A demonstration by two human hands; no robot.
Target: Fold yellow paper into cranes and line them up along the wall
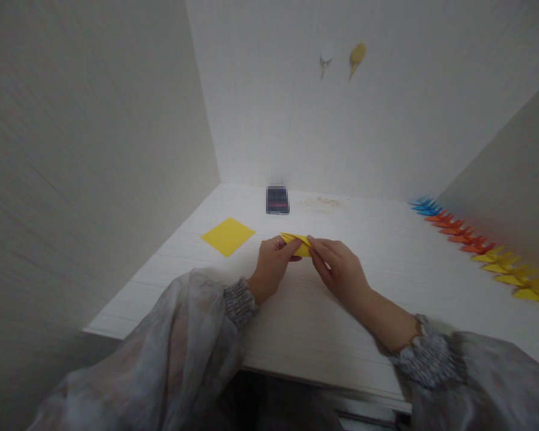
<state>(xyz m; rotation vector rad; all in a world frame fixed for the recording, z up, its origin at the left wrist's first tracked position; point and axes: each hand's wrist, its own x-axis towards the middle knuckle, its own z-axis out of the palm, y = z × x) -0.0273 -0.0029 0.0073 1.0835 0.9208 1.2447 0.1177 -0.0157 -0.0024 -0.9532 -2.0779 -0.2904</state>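
Observation:
A piece of folded yellow origami paper is held up over the white table, between my two hands. My left hand grips its left part, the thumb lying across the front and fingers behind. At the right end, the fingertips of my right hand pinch the paper. Parts of the folds are hidden behind my fingers. A flat yellow paper square lies on the table to the left of my left hand.
A dark, pixelated object rests near the back wall. Along the right side runs a row of folded paper pieces: blue, orange-red and yellow. Two hooks, one white and one yellow, are on the back wall. The table's front edge is close to me.

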